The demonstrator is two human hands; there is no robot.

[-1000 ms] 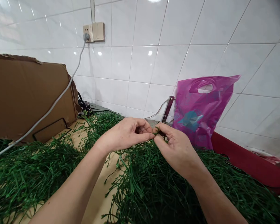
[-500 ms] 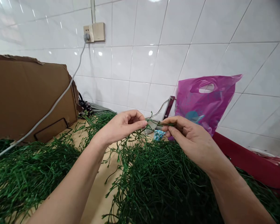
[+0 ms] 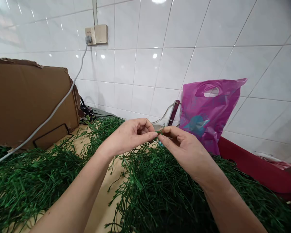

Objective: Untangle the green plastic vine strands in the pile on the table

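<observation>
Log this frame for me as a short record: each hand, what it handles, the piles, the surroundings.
left hand: thumb and fingers pinched at a thin green strand
right hand: pinched at the same spot, fingertips close to the left's
piles: stringy green strands below the hands and at far left
surface: tan
left side: cardboard box, pale cable crossing its front
right side: purple bag, red object
back: white tiled wall, socket

Noted left hand (image 3: pixel 128 137) and right hand (image 3: pixel 188 152) both bare, with wrists (image 3: pixel 106 152) and forearms (image 3: pixel 79 187) likewise uncovered to frame edge.
</observation>
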